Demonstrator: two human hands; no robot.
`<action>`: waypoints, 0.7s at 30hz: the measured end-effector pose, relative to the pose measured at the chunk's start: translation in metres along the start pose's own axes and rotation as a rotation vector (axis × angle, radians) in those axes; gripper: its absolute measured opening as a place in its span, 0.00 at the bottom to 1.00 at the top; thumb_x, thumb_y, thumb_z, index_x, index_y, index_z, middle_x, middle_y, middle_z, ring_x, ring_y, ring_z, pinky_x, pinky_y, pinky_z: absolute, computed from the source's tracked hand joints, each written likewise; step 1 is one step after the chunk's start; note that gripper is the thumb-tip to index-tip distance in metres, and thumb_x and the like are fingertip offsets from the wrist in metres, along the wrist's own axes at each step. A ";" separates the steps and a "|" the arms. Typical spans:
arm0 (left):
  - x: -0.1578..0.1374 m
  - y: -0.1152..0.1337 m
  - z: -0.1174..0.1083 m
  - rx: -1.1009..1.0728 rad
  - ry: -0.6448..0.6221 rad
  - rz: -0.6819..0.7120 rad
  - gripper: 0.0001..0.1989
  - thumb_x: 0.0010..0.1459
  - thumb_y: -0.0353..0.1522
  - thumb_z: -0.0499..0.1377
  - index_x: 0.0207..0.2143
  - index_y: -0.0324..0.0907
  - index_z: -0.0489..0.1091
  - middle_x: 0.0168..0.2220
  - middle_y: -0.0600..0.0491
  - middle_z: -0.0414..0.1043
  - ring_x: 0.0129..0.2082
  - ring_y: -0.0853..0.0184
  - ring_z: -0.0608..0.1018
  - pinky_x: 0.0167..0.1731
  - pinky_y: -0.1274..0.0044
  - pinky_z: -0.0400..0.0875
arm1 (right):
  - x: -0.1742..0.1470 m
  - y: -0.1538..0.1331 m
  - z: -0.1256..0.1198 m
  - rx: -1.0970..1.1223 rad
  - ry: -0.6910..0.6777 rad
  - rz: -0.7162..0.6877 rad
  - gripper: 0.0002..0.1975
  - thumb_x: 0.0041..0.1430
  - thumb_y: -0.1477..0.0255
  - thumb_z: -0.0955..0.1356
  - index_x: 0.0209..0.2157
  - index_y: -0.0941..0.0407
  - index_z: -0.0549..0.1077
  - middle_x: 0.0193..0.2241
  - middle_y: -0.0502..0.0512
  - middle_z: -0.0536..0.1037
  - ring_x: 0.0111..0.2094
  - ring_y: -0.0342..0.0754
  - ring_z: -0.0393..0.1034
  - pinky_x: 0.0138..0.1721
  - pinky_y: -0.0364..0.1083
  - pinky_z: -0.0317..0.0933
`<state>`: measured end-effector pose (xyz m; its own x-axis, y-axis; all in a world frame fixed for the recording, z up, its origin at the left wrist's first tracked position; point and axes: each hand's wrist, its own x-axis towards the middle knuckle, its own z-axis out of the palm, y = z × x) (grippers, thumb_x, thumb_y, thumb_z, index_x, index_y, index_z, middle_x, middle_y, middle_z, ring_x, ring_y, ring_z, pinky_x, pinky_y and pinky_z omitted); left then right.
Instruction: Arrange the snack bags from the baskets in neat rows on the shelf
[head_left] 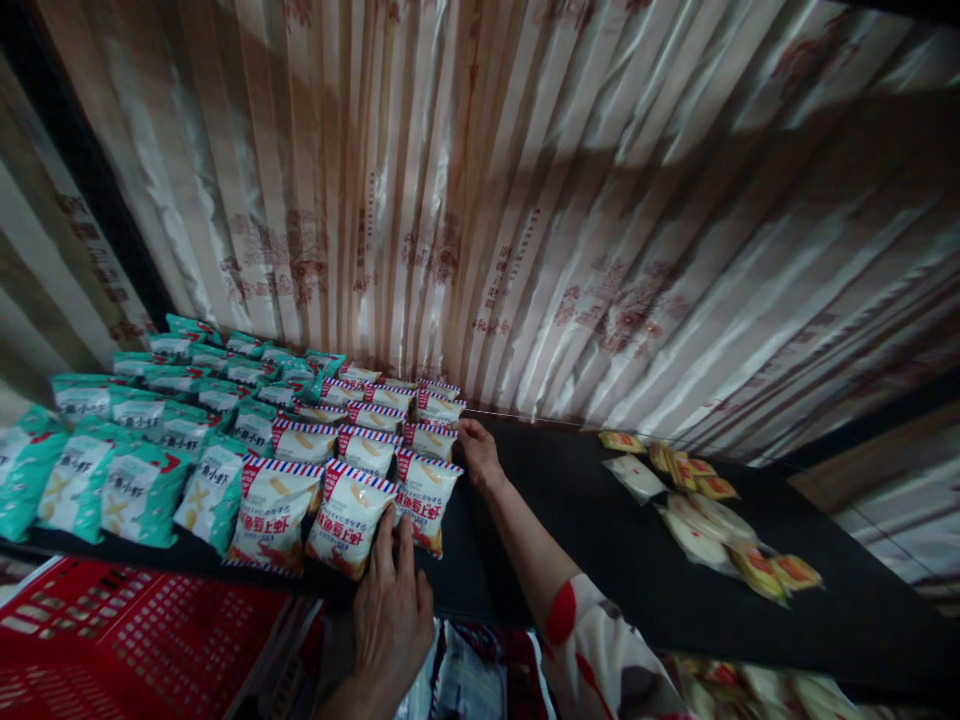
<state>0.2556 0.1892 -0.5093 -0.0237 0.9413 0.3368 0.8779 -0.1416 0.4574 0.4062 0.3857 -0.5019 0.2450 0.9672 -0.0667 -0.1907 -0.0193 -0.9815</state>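
Cream snack bags with red-and-blue striped top edges stand in rows on a black shelf. My left hand (395,595) lies with its fingers stretched out against the lower right side of a front-row snack bag (347,520). Its fingertips also reach the neighbouring front bag (426,498) on the right. Farther back, my right hand (478,452) is at the right side of the rows, its bent fingers closed at the edge of a snack bag (432,441). Part of that bag is hidden behind the front one.
Teal snack bags (142,490) fill the shelf's left side. On the black shelf (570,520) at the right lie flat white packets (701,535) and small yellow packets (765,572). A red plastic basket (142,630) is below at the left. A pleated patterned curtain (480,200) hangs behind.
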 end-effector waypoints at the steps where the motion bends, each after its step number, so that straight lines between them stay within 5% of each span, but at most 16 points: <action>1: 0.000 0.000 0.000 0.006 0.000 -0.001 0.29 0.56 0.25 0.48 0.61 0.40 0.51 0.64 0.45 0.47 0.61 0.60 0.59 0.51 0.73 0.67 | 0.001 0.001 0.002 -0.002 0.015 -0.016 0.14 0.35 0.62 0.73 0.24 0.54 0.69 0.19 0.44 0.72 0.19 0.40 0.62 0.22 0.41 0.57; 11: 0.001 -0.001 0.000 0.020 -0.038 -0.005 0.29 0.56 0.25 0.49 0.61 0.39 0.52 0.64 0.43 0.47 0.60 0.59 0.60 0.50 0.72 0.69 | -0.004 0.020 0.016 -0.049 0.132 -0.110 0.16 0.39 0.57 0.69 0.27 0.53 0.67 0.22 0.47 0.74 0.23 0.43 0.66 0.27 0.43 0.61; 18: 0.002 -0.001 -0.002 -0.005 0.005 0.008 0.31 0.55 0.24 0.49 0.62 0.41 0.50 0.63 0.44 0.50 0.59 0.60 0.63 0.49 0.73 0.69 | -0.022 0.006 0.001 -0.209 0.229 -0.169 0.17 0.47 0.53 0.67 0.29 0.53 0.70 0.25 0.50 0.74 0.28 0.45 0.66 0.31 0.43 0.59; 21: 0.001 -0.001 -0.001 -0.003 0.014 0.017 0.31 0.55 0.24 0.49 0.62 0.41 0.50 0.63 0.44 0.51 0.60 0.60 0.61 0.49 0.73 0.69 | -0.035 0.000 -0.002 -0.233 0.158 -0.155 0.22 0.51 0.49 0.63 0.25 0.54 0.69 0.22 0.50 0.72 0.26 0.45 0.64 0.29 0.43 0.58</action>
<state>0.2540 0.1901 -0.5081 -0.0153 0.9342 0.3565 0.8770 -0.1587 0.4535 0.3991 0.3516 -0.4995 0.4022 0.9122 0.0779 0.0786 0.0504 -0.9956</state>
